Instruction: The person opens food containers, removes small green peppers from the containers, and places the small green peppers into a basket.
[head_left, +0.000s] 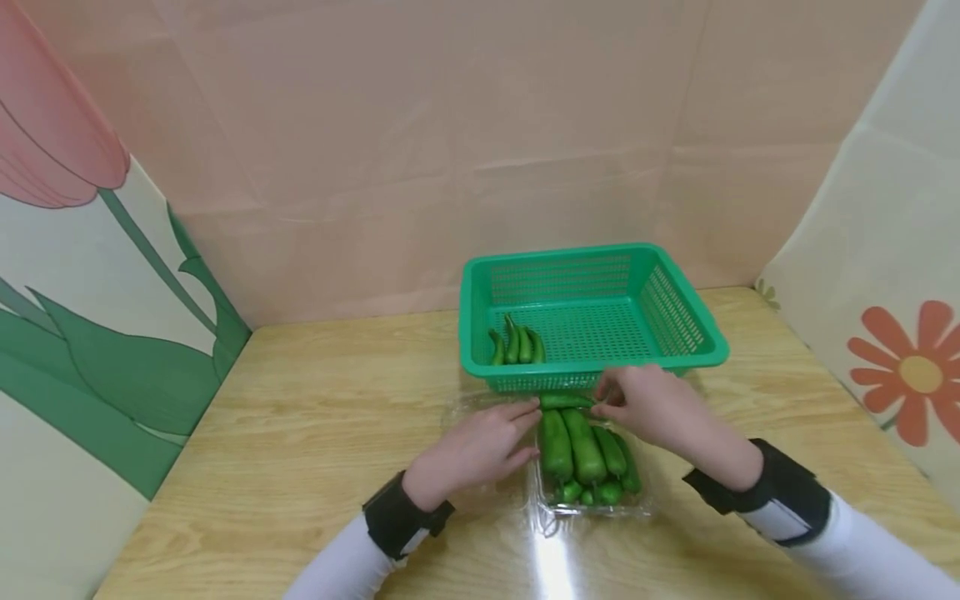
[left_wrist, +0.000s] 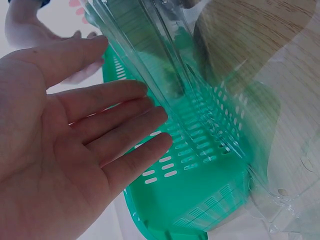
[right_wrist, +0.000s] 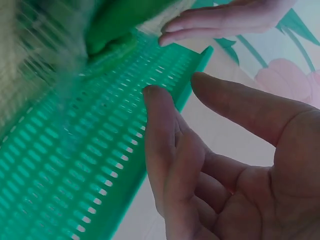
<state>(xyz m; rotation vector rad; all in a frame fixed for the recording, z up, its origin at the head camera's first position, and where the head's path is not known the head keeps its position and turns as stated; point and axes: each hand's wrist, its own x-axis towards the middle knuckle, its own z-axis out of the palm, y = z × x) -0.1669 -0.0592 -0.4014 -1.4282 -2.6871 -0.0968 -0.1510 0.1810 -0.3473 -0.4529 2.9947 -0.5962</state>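
No brand, label or writing readable anywhere; the clear tray (head_left: 592, 500) looks unmarked and the green basket (head_left: 480, 333) too.

Head view: both hands meet at one green pepper (head_left: 566, 402) lying crosswise at the far end of the tray, just in front of the basket's near wall; the left hand (head_left: 480, 450) has its fingers straight and relaxed, tips touching the pepper's left end; the right hand (head_left: 660, 408) sits at the pepper's right end, fingers bent down toward it, but whether they actually pinch it I can't tell; the right wrist view shows that hand (right_wrist: 225, 165) loosely spread with nothing plainly between finger and thumb.

More peppers (head_left: 585, 458) lie lengthwise in the tray on the table (head_left: 300, 433); a small bunch of them (head_left: 516, 343) lies in the basket's front left corner.

Hard to make out: the tray's lid is mostly glare and reflections in the head view, so its edges are guesswork; the left wrist view shows an open palm (left_wrist: 75, 150) beside clear plastic (left_wrist: 200, 100) with the basket behind it, pepper blurred; the right wrist view is smeared at top left, just a green blob by the basket wall; black wrist straps (head_left: 397, 521) and white sleeves run off the bottom edge.
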